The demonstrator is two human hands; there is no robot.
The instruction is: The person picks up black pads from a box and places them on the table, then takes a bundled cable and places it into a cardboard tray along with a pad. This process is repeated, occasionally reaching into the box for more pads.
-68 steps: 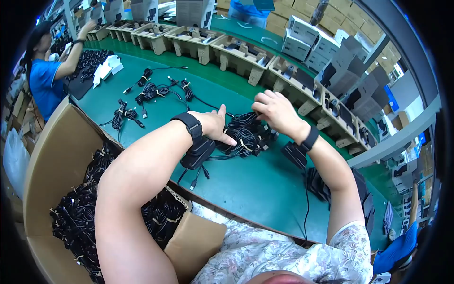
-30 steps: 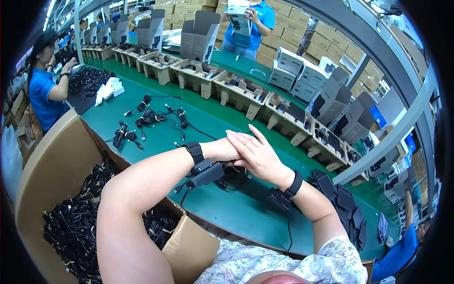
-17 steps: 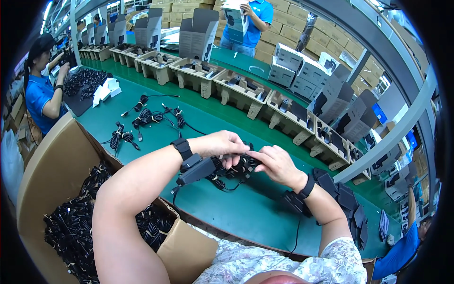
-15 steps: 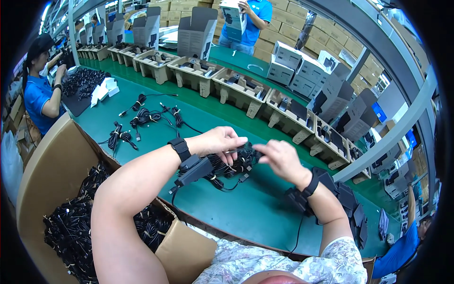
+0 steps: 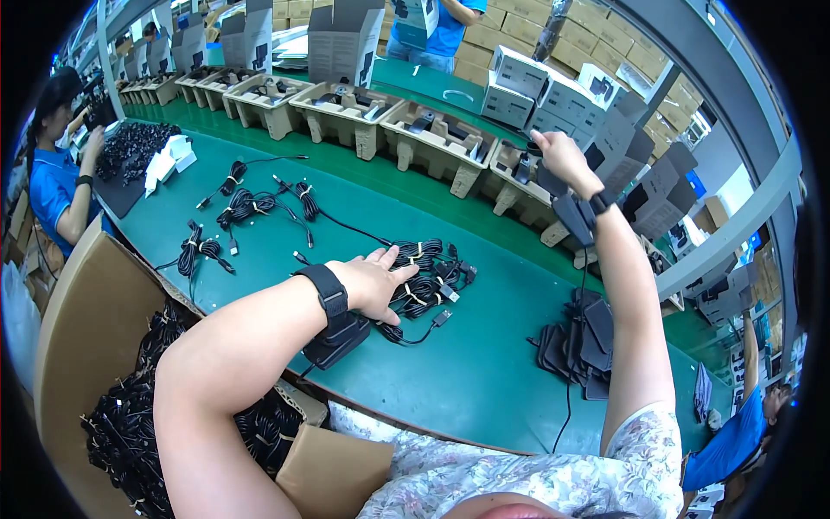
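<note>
My left hand [image 5: 373, 284] lies with fingers spread on the near side of a pile of tied black cables [image 5: 421, 259] on the green table. Several more bundled cables [image 5: 246, 208] are scattered to its left. My right hand [image 5: 568, 163] reaches forward, fingers closed, over a brown moulded tray [image 5: 512, 197] in the far row. Something small and dark shows at its fingertips, but I cannot make out what. The tray holds dark parts, partly hidden by my hand. Both wrists wear black straps with dark modules.
An open carton [image 5: 65, 346] filled with black cables stands at lower left. Flat black pieces [image 5: 575, 346] are stacked at right. Beyond the table, trays with open grey boxes [image 5: 346, 43] line a green conveyor. Co-workers in blue are at left, far side and right. A grey post [image 5: 735, 208] crosses at right.
My right hand has moved from the cable pile forward and right to the tray row. My left hand has dropped leftward, its fingers spreading over the cables. The view has shifted slightly.
</note>
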